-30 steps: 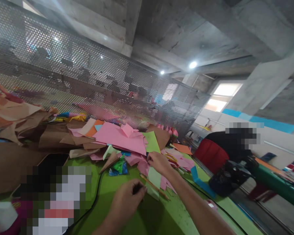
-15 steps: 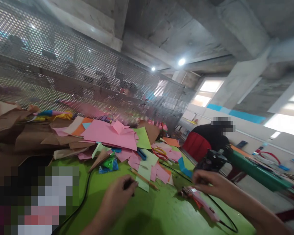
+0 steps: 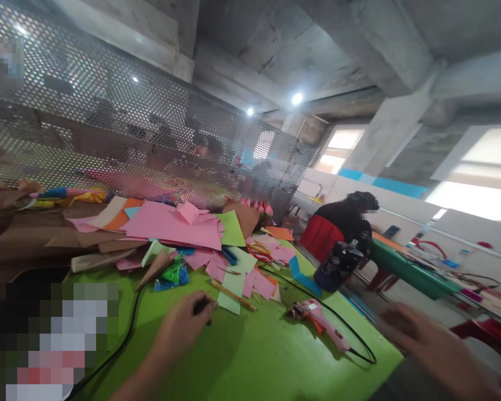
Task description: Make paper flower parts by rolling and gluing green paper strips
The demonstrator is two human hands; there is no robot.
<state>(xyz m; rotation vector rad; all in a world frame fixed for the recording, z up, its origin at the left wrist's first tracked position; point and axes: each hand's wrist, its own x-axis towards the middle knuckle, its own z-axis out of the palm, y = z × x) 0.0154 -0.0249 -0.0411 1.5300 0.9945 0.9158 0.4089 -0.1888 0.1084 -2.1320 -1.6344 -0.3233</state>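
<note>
My left hand [image 3: 186, 320] hovers above the green table [image 3: 234, 367] with its fingers curled together. Something small and dark shows between the thumb and fingers, too unclear to name. Just beyond it a wooden pencil [image 3: 240, 298] lies partly across a pale green paper strip [image 3: 229, 302]. My right hand [image 3: 417, 334] is past the table's right edge, smeared by motion, so its fingers cannot be made out. Between the hands a pink hot glue gun [image 3: 328, 331] rests on its side, its black cord [image 3: 361, 348] looping round it.
Pink paper sheets [image 3: 175, 225], brown paper [image 3: 29, 236] and scraps pile up along the back. Scissors with yellow and red handles [image 3: 259, 250] lie among them. A perforated metal screen [image 3: 150, 133] stands behind. At right, a person in black [image 3: 338, 214] sits on a red chair [image 3: 319, 234].
My right hand has moved right, away from above the glue gun and out past the table edge. My left hand stays curled near the pencil. The view has shifted slightly right.
</note>
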